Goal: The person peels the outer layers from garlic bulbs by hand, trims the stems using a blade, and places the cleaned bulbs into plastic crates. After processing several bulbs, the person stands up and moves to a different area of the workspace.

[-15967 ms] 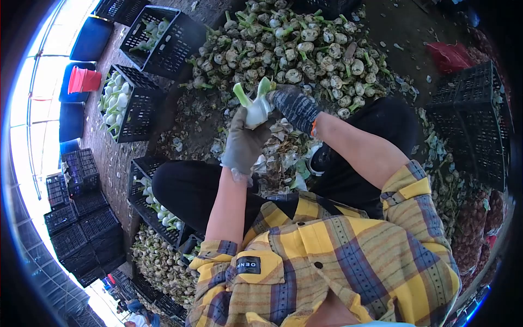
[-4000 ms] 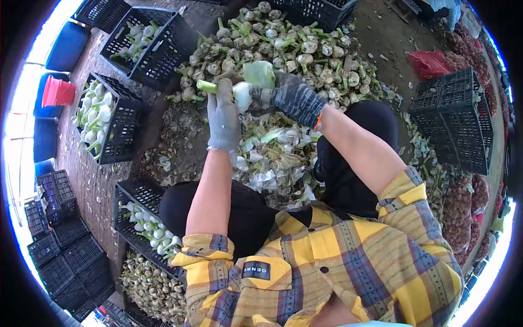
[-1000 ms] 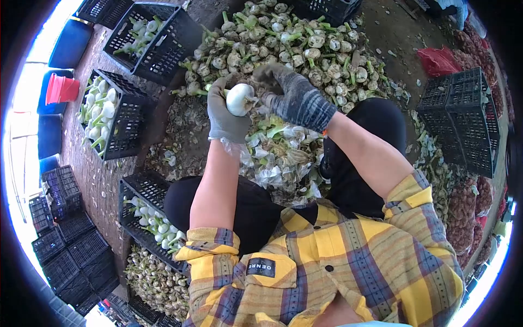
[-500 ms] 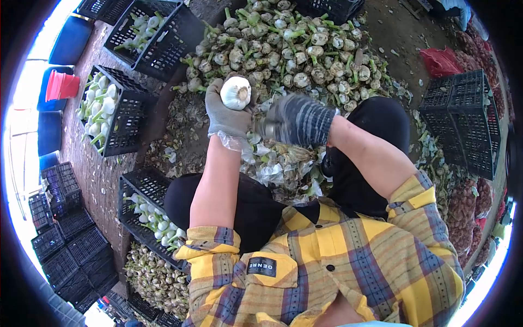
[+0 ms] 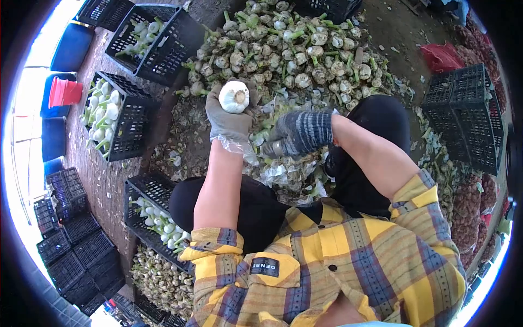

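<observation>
grey-gloved left hand (image 5: 230, 123) cups a round white bulb (image 5: 230, 95) from below, fingers curled round it, probably for steadiness, leaving its root end exposed; blue-grey striped-gloved right hand (image 5: 303, 133) hangs apart, fingers partly bent, contents unclear.

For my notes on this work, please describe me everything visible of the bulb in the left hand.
The bulb is round, white and smooth-looking, apparently garlic, with faint ridges. Its tan, roughly round root end faces the camera; any stalk is out of sight. It looks clean and whole on the visible side. The gloved left hand cups it from below and the sides, in front of the heap of dirtier bulbs. The right hand does not touch it.
</observation>
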Available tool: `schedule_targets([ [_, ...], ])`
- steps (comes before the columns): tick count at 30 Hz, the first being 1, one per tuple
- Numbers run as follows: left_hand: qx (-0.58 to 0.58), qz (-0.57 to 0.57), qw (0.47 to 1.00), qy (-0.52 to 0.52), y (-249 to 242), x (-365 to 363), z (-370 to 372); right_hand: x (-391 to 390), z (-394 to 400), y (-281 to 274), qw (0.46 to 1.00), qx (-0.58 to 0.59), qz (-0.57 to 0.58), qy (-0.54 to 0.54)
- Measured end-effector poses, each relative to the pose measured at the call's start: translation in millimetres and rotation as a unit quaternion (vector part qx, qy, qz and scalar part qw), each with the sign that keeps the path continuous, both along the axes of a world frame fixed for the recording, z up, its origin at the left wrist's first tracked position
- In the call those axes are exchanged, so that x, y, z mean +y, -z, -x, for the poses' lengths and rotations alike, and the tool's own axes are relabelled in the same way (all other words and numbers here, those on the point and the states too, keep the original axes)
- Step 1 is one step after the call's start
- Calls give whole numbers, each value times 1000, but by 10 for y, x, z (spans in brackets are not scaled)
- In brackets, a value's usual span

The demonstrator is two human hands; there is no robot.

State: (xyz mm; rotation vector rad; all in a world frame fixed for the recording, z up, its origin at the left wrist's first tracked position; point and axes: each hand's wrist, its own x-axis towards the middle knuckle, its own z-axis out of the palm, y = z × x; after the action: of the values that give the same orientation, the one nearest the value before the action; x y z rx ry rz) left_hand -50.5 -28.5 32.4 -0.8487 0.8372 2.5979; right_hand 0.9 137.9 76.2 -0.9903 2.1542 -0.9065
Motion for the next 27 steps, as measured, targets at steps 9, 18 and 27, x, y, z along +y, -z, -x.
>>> schedule_targets([
  [9,140,-187,962,139,32,21,-64,-205,59,-22,876,241,93,407],
  [18,45,80,991,97,-206,323,-181,23,282,-242,922,71,-18,380],
  [27,247,163,926,235,-284,424,-281,448,504,-440,985,84,-1,148],
])
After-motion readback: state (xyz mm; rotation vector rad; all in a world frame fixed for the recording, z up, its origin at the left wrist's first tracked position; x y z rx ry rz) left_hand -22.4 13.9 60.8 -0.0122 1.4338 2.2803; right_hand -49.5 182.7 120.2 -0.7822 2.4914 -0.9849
